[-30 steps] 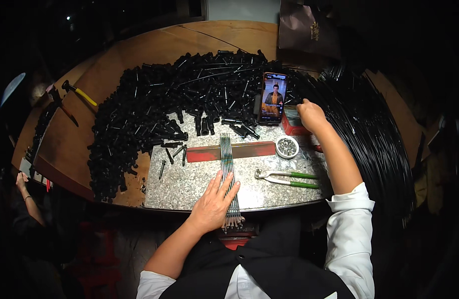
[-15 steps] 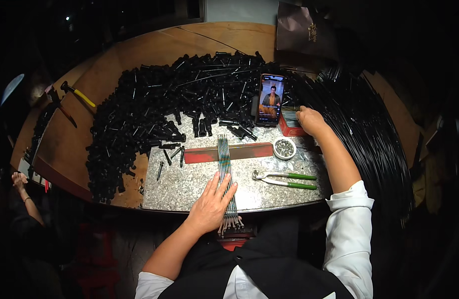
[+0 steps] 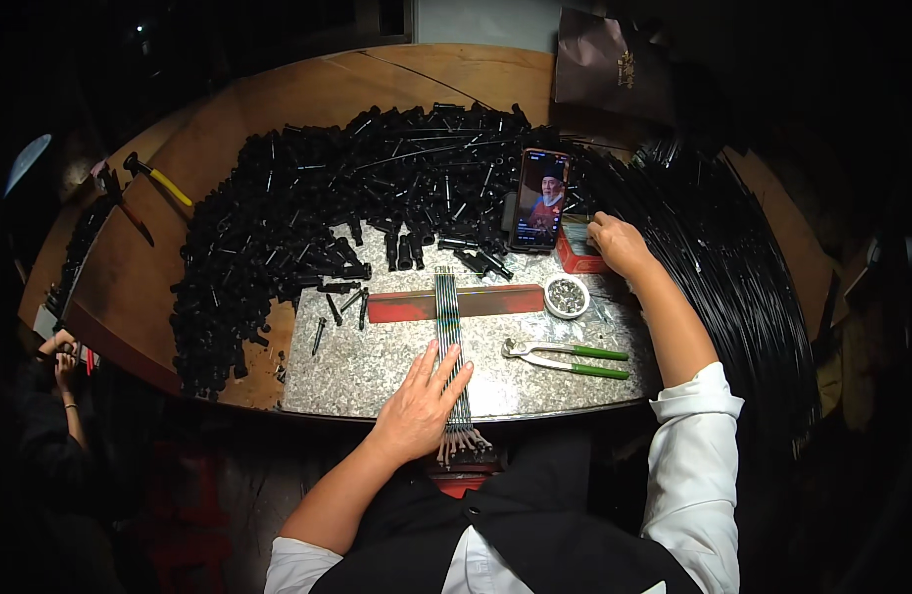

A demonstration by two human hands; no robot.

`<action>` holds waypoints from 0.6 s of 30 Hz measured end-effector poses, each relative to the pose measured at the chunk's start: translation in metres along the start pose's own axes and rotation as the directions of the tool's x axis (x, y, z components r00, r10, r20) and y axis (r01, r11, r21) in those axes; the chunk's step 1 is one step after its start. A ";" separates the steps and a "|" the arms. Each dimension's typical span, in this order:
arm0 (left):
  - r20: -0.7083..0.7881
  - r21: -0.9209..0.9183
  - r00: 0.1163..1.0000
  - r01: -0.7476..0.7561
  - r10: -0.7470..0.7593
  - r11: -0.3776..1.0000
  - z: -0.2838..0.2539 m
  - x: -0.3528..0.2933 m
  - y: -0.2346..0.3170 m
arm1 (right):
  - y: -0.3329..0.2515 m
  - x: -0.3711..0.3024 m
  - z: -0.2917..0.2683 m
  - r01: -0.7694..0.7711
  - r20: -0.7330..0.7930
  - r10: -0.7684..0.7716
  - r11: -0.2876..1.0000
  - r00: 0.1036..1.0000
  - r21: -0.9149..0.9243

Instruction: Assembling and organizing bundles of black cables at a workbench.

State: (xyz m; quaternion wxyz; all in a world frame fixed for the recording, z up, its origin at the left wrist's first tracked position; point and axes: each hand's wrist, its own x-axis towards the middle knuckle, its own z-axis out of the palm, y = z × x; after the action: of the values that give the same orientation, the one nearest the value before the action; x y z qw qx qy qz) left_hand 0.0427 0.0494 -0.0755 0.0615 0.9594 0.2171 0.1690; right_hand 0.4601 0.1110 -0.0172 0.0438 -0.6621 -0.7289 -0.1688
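Two hands work at different ends of this table (image 3: 278, 129), and what matters is how the bundle of thin metal rods (image 3: 447, 327) lies relative to each. Largest in sight is the heap of black tubular pieces (image 3: 307, 218), spread across the far side of the table, beyond and to the left of the left hand (image 3: 421, 406). To the far right of both hands, a thick sheaf of long black rods (image 3: 743, 257) curves along the table's edge.

Nearer lies the speckled stone slab (image 3: 377, 366), and the rod bundle runs along it with its long axis pointing straight away from the person, crossing over a red bar (image 3: 495, 300) that lies crosswise. The left hand's grip is released: palm flat, fingers spread, pressing down on the near end of the bundle, so the rods stretch away directly ahead of its fingertips. Their near tips fan out just past the wrist, over the table's edge.

The right hand (image 3: 619, 246) is well apart from the bundle, up and to its right, resting at a small red box (image 3: 579, 259) just beside a propped phone (image 3: 538, 200). Its fingers are curled, though I cannot tell whether they grasp anything. Between the two hands lie green-handled pliers (image 3: 570, 358) and a small round dish of metal bits (image 3: 567, 295), both closer to the right hand. The left is plainly the nearer to the rods.
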 end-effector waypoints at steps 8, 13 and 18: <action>-0.008 -0.013 1.000 -0.002 0.002 1.000 -0.001 0.001 0.000 | -0.014 -0.008 -0.014 0.011 -0.120 -0.011 1.000 0.993 0.001; 0.038 0.004 0.999 0.022 -0.022 1.000 -0.002 0.001 0.001 | -0.078 0.010 -0.025 0.154 -0.197 -0.100 0.948 0.975 0.280; 0.028 -0.005 0.999 0.025 -0.025 1.000 -0.001 0.002 0.003 | -0.131 0.023 -0.001 0.343 -0.196 -0.297 0.900 0.935 0.268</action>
State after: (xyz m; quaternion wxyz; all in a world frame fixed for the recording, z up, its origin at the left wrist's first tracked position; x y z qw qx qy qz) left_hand 0.0454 0.0478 -0.0733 0.0691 0.9588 0.2278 0.1553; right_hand 0.3288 0.1243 -0.0344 0.1693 -0.5042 -0.8395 -0.1112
